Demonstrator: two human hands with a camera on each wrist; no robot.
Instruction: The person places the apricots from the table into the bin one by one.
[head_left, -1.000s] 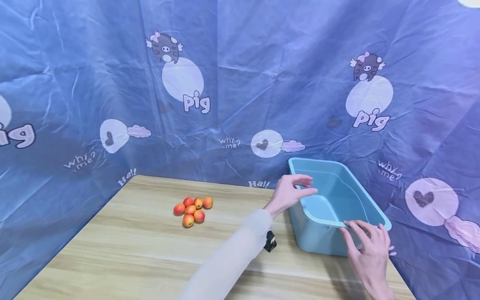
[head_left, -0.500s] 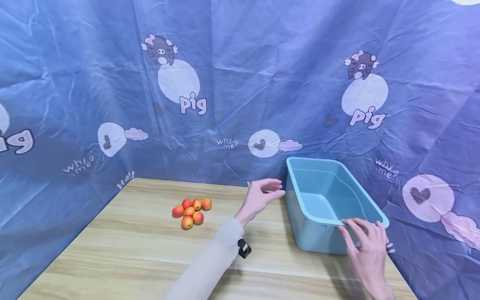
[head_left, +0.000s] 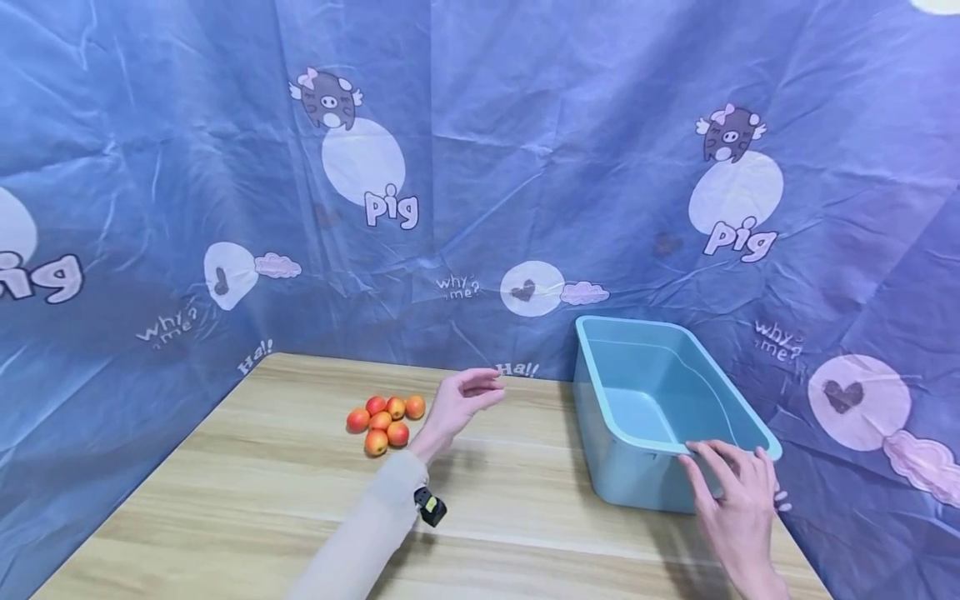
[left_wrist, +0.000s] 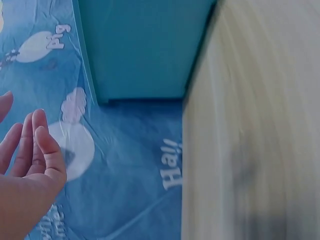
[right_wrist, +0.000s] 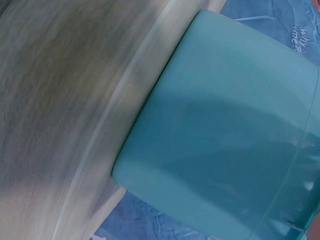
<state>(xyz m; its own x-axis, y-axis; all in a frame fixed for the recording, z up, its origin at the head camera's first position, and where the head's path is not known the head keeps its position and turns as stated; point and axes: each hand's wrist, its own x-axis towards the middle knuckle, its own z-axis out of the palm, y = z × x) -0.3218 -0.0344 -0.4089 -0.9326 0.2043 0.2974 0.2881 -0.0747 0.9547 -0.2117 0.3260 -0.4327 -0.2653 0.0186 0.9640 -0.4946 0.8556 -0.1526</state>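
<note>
A blue-green plastic bin [head_left: 637, 467] stands on the right side of the table; its inside shows no contents in the head view. My right hand [head_left: 738, 508] holds the bin's near rim, fingertips over the edge and thumb on the outer side. Left of the bin, my left hand [head_left: 457, 408] hovers above the table with loosely bent fingers and nothing in them. Several small orange-red fruits [head_left: 379, 421], like apricots, lie in a cluster just left of that hand. The left wrist view shows the same loosely bent fingers [left_wrist: 37, 150], holding nothing.
The wood-grain table [head_left: 247, 508] reaches back to a blue cloth [head_left: 480, 167] printed with pigs. That cloth hangs behind and along both sides. A small black device [head_left: 430, 506] is strapped to the left wrist.
My left hand has moved left, from over the bin's left rim to near the fruits. The right hand stays at the near rim; bin and fruits have not moved.
</note>
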